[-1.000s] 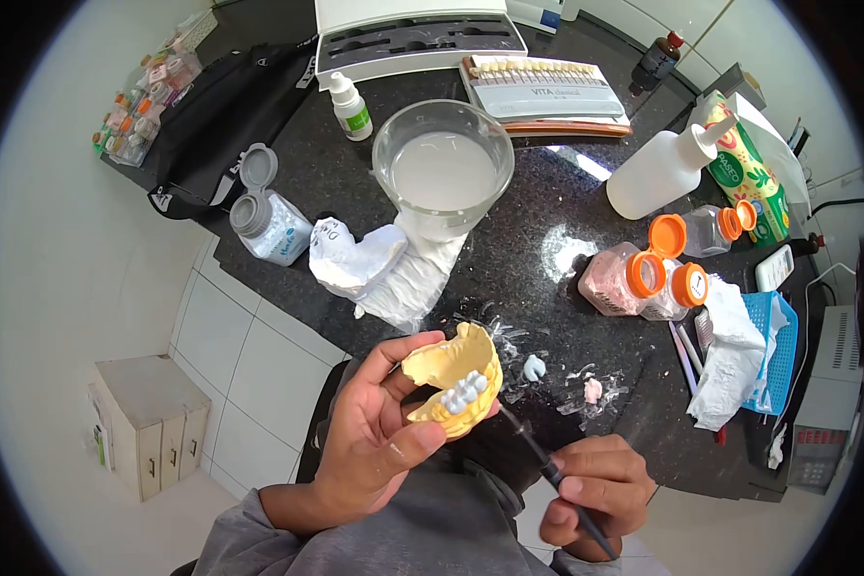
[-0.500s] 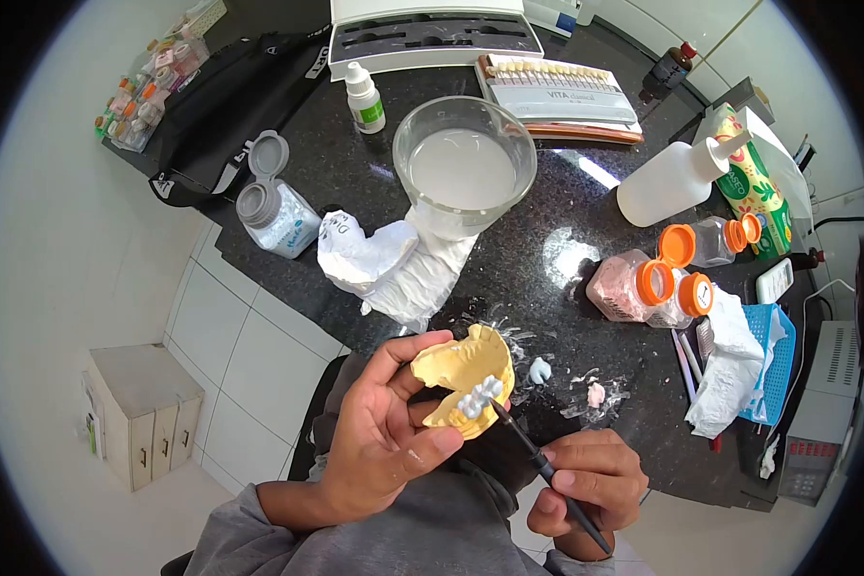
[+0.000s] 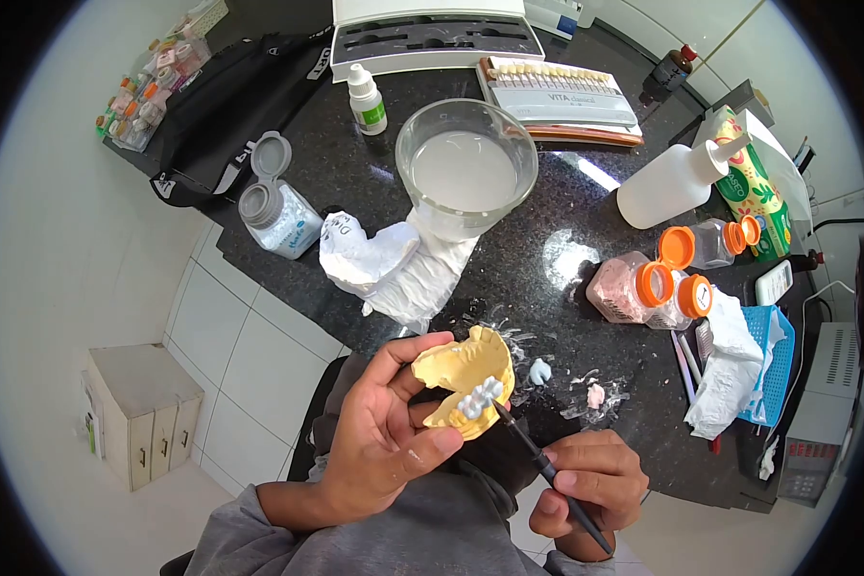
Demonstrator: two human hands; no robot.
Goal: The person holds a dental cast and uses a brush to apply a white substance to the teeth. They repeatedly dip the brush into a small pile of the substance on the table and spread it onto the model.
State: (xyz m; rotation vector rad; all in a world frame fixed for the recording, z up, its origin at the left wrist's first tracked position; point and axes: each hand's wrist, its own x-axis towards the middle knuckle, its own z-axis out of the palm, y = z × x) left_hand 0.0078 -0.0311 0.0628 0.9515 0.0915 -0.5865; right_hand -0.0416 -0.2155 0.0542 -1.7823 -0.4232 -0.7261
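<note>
My left hand is closed around a yellow dental cast, tilted towards me. A row of pale grey teeth sits on the near right side of the cast. In my right hand is a slim black brush, pinched between thumb and fingers. Its tip touches or nearly touches the grey teeth; contact is too small to tell. Beyond the cast, a small pale blue lump and a pink lump lie on the dark counter among white smears.
A glass bowl of cloudy liquid stands behind, with a white plaster cast on tissue. An open powder jar is to the left. At right are orange-lidded jars, a white bottle and a blue basket.
</note>
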